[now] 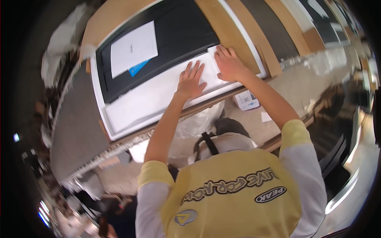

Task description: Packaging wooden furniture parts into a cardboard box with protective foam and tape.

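Note:
An open cardboard carton with a white foam border (pixel 102 107) lies in front of me. In it is a flat black panel (pixel 178 27), with a white paper booklet (pixel 134 48) and the corner of a blue sheet (pixel 138 68) on top. A long white foam strip (pixel 147 97) runs along the near side. My left hand (pixel 191 81) rests on this strip, fingers spread, holding nothing. To its right, my right hand (pixel 229 65) lies flat over a white piece at the strip's right end, beside the panel's corner; its fingers are stretched forward.
A grey work surface (pixel 75 131) extends left of the carton. Further cartons with black panels (pixel 325 23) line up at the right. Clear plastic wrap (pixel 198 125) and a white labelled package (pixel 247 100) lie below the near edge. A crumpled white bag (pixel 61 51) is far left.

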Demonstrator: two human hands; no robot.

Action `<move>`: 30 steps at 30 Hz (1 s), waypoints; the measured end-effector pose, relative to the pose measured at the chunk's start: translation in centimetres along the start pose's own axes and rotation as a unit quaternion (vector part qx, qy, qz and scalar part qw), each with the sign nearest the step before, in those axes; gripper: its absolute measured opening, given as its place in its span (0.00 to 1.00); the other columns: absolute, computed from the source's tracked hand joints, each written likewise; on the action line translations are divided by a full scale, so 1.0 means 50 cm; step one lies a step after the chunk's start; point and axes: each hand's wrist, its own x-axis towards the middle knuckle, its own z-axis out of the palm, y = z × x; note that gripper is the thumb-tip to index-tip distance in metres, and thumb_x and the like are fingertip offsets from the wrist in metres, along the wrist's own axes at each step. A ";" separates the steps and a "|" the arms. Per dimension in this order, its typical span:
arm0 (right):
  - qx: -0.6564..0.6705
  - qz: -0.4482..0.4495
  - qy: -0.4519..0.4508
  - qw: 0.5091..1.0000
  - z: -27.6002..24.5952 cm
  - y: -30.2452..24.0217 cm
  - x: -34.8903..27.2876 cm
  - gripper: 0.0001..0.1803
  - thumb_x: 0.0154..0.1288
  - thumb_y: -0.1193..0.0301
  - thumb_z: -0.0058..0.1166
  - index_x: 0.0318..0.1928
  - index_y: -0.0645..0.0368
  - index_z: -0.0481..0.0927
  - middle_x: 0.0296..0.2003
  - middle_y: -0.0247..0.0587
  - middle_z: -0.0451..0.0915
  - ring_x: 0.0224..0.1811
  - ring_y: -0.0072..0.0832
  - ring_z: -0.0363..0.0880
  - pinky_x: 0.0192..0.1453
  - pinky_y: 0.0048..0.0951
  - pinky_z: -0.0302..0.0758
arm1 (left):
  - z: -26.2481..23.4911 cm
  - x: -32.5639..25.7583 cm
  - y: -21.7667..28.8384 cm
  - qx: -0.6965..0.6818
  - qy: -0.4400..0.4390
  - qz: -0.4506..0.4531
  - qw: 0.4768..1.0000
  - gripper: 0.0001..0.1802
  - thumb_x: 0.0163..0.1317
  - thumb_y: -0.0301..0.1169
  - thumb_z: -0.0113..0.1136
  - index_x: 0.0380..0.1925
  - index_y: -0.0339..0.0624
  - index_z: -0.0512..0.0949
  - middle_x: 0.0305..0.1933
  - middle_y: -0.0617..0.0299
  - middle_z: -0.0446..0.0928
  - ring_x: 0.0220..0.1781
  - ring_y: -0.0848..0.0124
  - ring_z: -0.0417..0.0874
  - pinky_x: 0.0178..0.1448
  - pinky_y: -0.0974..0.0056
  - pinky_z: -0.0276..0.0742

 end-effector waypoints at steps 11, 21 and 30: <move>0.338 0.134 0.433 0.825 -0.059 -0.079 -0.322 0.24 0.58 0.68 0.61 0.55 0.57 0.75 0.50 0.51 0.74 0.56 0.51 0.70 0.58 0.49 0.70 | 0.040 0.140 0.035 -0.264 -0.058 0.075 0.960 0.29 0.67 0.37 0.55 0.62 0.27 0.70 0.60 0.39 0.77 0.53 0.42 0.81 0.57 0.50 0.79; 0.427 0.689 0.172 0.560 0.512 -0.030 -1.147 0.23 0.55 0.63 0.62 0.52 0.56 0.80 0.54 0.55 0.76 0.60 0.52 0.73 0.66 0.46 0.72 | 0.012 0.063 0.093 -0.059 0.261 -0.060 0.962 0.22 0.71 0.32 0.57 0.61 0.33 0.75 0.54 0.47 0.80 0.53 0.60 0.83 0.54 0.58 0.81; 0.410 0.571 0.082 0.707 0.521 0.692 -1.523 0.29 0.65 0.55 0.54 0.61 0.60 0.73 0.50 0.53 0.80 0.53 0.50 0.79 0.56 0.47 0.77 | 0.500 0.291 0.880 0.021 -0.393 0.128 0.910 0.21 0.70 0.39 0.50 0.58 0.41 0.75 0.53 0.49 0.80 0.56 0.50 0.78 0.65 0.51 0.70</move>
